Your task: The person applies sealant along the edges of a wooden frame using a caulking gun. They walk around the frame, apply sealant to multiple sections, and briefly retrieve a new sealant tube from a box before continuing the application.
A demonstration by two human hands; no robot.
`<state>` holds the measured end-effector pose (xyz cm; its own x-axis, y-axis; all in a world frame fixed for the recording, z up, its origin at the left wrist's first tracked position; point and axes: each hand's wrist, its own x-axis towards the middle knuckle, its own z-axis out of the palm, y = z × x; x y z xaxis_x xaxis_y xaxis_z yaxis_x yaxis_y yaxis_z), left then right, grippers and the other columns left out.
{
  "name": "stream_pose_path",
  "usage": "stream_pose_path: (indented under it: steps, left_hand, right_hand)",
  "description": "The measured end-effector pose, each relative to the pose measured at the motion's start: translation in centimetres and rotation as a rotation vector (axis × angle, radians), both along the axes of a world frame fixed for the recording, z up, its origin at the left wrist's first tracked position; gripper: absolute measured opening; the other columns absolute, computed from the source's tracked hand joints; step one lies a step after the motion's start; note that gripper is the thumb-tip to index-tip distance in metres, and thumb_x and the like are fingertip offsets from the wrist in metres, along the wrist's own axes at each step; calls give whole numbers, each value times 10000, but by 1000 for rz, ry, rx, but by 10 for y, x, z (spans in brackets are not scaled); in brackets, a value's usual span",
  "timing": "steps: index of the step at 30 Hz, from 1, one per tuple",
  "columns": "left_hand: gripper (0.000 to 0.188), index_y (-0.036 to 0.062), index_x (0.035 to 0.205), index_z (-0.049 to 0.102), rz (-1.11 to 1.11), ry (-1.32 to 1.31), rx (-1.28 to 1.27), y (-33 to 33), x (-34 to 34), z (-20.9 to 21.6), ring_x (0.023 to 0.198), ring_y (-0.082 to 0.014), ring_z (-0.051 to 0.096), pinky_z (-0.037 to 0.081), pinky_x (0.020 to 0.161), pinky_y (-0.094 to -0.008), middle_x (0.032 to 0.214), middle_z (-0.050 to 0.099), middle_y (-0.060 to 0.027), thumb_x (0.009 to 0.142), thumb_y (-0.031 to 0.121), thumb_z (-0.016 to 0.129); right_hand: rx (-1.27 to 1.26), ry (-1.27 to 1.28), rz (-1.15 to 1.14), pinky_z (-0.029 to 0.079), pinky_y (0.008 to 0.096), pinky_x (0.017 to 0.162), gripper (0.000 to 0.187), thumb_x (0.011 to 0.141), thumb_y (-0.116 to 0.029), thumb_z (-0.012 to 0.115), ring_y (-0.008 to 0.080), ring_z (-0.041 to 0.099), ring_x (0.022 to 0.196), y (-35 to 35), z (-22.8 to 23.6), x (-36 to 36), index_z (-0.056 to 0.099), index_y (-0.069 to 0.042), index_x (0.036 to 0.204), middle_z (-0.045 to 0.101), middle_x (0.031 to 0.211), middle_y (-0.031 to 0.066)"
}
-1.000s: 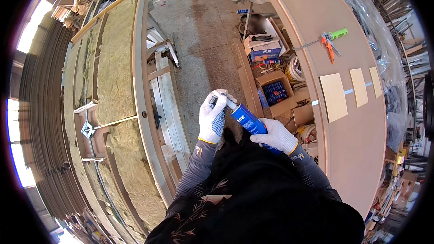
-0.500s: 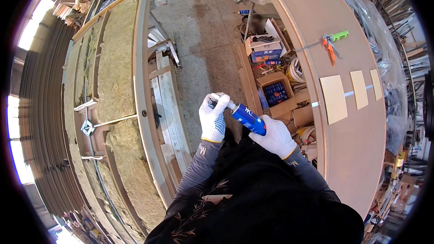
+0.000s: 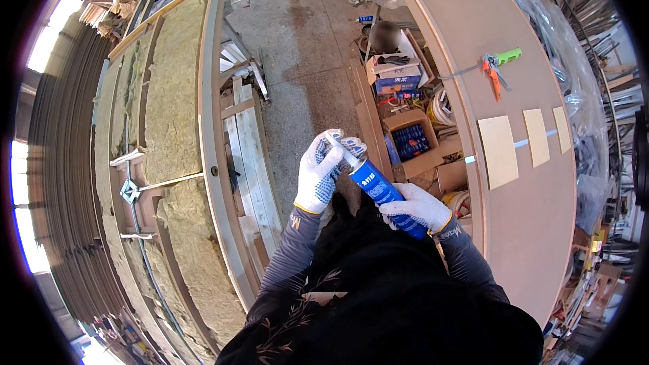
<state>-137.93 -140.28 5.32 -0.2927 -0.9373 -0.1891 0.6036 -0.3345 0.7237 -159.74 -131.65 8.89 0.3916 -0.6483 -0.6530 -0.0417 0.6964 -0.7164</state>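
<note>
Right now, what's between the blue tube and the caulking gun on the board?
Head view: open cardboard boxes of supplies on the floor, then the board's edge, between the tube and the gun.

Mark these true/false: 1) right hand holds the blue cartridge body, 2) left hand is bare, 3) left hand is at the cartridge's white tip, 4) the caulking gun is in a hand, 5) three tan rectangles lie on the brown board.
1. True: right hand grips the blue cylindrical sealant cartridge.
2. False: left hand wears a white dotted glove.
3. True.
4. False: the green-handled caulking gun lies on the curved brown board.
5. True: tan rectangles.
</note>
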Motion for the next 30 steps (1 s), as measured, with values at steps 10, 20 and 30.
stream_pose_path:
  steps: [10,20,30]
  left_hand:
    - [373,-31,1277,554,-117,-149,-31,-10,5,-9,1022,-297,693,551,957,-419,1106,679,-184,967,137,675]
    - [311,1,1236,520,-131,8,-1,-11,0,-13,1144,-353,662,521,1023,-454,1178,661,-217,989,145,640]
    - [262,17,1218,554,-132,-166,-5,-19,-6,-15,1068,-272,673,538,955,-387,1126,664,-150,1003,147,627]
  right_hand:
    - [36,-87,35,553,265,667,423,892,-366,751,131,664,720,-2,-15,-6,626,-22,1104,675,858,59]
    - [166,-497,-83,547,283,576,399,951,-338,677,180,667,633,1,-20,-8,620,29,1097,683,818,109]
    - [129,-477,-80,552,285,584,446,944,-369,658,212,673,629,-6,-23,-12,621,43,1112,687,826,148]
